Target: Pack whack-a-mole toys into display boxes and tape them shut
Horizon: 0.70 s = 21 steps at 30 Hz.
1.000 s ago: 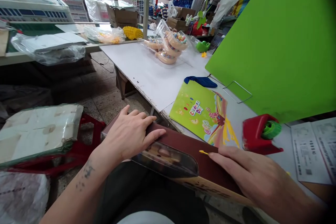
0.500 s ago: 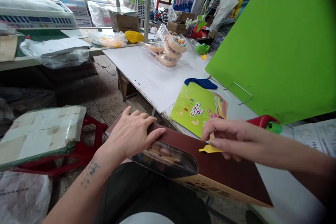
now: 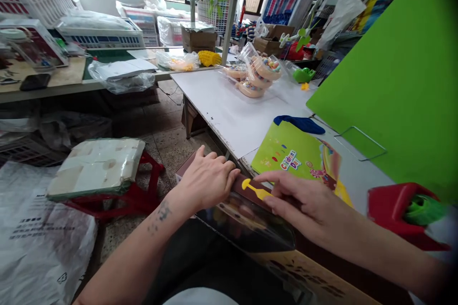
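Observation:
A brown and tan carton (image 3: pixel 311 267) with a clear window (image 3: pixel 250 224) in its side lies tilted across the lap. My left hand (image 3: pixel 207 178) is closed over the upper edge at its left end. Above the carton's brown top, my right hand (image 3: pixel 315 200) pinches a small yellow plastic carry handle (image 3: pixel 255 190) between thumb and fingers. The handle's anchor-shaped tip points left, close to the left hand's fingers; its other end is hidden by the right hand. Beyond the right hand, a green "Children's Day" printed sheet (image 3: pixel 286 145) lies on the white table.
Clear-wrapped ring-shaped items (image 3: pixel 257 76) sit on the white table (image 3: pixel 214 100). A blue cloth (image 3: pixel 300 124) lies near the sheet. A red holder (image 3: pixel 390 205) with green material stands right, below a large green panel (image 3: pixel 393 81). A red stool (image 3: pixel 103 167) is at left.
The view has turned left. My right hand has moved left along the carton toward my left hand, bringing the yellow carry handle with it. The handle's anchor-shaped tip now shows.

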Tool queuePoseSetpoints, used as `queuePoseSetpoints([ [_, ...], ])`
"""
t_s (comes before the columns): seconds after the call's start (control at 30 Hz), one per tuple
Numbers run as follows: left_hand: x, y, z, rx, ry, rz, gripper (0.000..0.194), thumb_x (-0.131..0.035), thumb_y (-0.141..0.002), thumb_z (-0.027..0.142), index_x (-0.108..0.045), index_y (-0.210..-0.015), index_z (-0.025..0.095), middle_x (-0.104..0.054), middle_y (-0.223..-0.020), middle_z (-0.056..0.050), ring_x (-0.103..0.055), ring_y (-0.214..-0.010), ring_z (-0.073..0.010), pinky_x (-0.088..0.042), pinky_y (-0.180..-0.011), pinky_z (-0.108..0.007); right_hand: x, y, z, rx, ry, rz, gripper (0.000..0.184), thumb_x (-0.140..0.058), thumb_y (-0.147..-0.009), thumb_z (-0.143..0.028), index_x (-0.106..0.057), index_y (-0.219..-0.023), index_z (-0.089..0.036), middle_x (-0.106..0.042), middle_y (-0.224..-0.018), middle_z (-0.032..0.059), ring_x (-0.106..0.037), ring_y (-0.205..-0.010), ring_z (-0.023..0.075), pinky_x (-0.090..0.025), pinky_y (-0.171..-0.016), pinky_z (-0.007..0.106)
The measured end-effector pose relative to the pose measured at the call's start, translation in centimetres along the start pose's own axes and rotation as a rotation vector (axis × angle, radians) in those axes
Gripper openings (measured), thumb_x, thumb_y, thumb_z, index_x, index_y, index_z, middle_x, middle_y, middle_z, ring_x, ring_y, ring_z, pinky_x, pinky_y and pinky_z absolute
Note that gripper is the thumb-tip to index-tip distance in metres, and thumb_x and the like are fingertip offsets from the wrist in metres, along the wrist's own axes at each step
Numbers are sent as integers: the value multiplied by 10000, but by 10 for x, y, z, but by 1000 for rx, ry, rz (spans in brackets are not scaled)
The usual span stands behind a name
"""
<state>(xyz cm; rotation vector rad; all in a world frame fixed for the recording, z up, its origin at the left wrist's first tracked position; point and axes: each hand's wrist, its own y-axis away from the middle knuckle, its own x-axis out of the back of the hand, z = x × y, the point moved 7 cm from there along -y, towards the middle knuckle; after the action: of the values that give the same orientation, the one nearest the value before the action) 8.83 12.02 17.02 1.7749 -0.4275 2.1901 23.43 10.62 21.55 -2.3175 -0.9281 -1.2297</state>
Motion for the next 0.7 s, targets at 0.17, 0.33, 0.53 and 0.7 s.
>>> queuePoseSetpoints([
  [0.17,-1,3,-1,20,23,12,444,-284,-1075,365,-688,-1037,187,-752,-982,-63,-670,-973,-298,-317,-1117,-675,-18,-10,-5,165,292,84,244,-453,-1009,-216,-684,-1087,-201,-737,-837,49,-683,-742,168,-507,-691,274],
  [0.33,-1,5,-2,16,19,26,435,-294,-1072,360,-692,-1018,192,-746,-966,-61,-667,-965,-295,-322,-1119,-679,-26,-10,-15,307,536,123,230,-485,-982,-135,-663,-848,-192,-652,-666,24,-610,-622,160,-396,-586,283],
  [0.53,-1,6,-2,10,12,25,447,-288,-1071,351,-690,-960,189,-735,-942,-63,-664,-933,-286,-336,-1110,-677,-28,-16,-18,316,585,-10,161,-560,-919,-82,-670,-876,-191,-660,-692,11,-589,-615,163,-331,-567,314],
  [0.7,-1,6,0,1,6,42,428,-303,-1067,350,-697,-1016,194,-737,-949,-65,-669,-966,-300,-333,-1112,-685,-25,-24,-20,351,547,-89,86,-589,-945,-157,-652,-899,-194,-656,-786,16,-564,-701,178,-358,-642,319],
])
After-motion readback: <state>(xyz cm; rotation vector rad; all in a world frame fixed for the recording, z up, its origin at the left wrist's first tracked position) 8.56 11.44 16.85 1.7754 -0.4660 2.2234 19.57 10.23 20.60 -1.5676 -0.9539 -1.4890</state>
